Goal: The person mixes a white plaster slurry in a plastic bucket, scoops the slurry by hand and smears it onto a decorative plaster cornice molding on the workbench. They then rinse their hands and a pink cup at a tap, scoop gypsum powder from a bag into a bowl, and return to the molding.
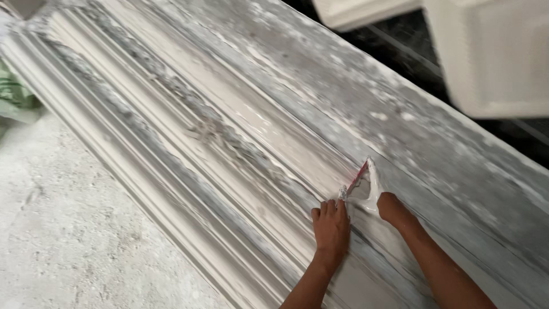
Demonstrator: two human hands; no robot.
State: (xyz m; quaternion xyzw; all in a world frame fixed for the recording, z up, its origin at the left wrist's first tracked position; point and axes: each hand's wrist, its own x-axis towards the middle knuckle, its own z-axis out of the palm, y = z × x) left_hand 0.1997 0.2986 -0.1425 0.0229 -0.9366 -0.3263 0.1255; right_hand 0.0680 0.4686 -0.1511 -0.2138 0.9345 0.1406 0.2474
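A long grey and white moulded form (pixel 189 114) with ridges and grooves runs diagonally from the upper left to the lower right, coated in wet white plaster. My left hand (pixel 330 226) lies flat on the wet surface, fingers together, touching the lower end of a scraper. My right hand (pixel 390 207) grips that plaster-covered scraper (pixel 366 183), which has a red edge and stands on its side in a groove of the form. Both forearms come in from the bottom of the view.
A dusty plaster-stained floor (pixel 68 229) lies to the left of the form. White cast blocks (pixel 492 51) stand at the upper right over a dark floor. A green cloth or bag (pixel 14 94) shows at the left edge.
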